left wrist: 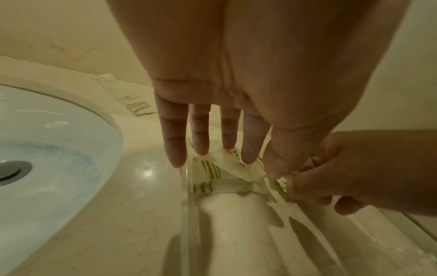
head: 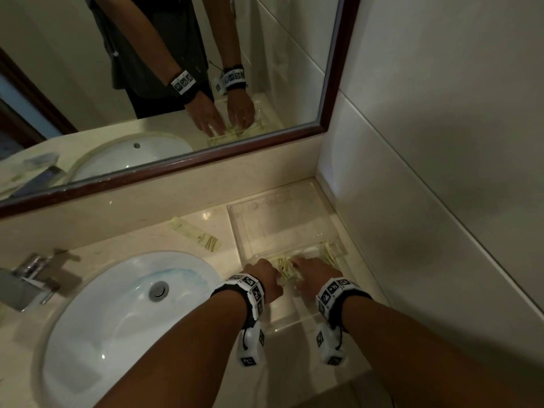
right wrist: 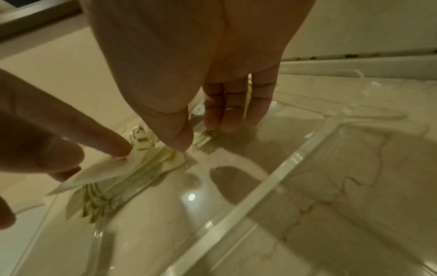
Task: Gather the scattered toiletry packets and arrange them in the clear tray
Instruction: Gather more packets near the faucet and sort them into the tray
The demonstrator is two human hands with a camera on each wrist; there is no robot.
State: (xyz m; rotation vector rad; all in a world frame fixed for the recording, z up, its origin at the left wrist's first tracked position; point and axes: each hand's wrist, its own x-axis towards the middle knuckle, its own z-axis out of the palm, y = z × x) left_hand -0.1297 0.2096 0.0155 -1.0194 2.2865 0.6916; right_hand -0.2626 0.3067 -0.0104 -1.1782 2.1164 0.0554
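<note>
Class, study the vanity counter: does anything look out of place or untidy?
Yes. One toiletry packet lies alone on the counter, outside the clear tray, between the sink and the backsplash. The packets in the tray overlap crookedly under both hands.

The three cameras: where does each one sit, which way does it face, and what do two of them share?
Head: worn high, facing down at the clear tray, the sink and the mirror; both forearms show.
Left wrist: looks along the left hand, its fingers on packets in the tray.
Right wrist: looks along the right hand, fingertips on packets.
Shared: each wrist view also shows the other hand; head and left wrist both show the loose packet by the sink.
</note>
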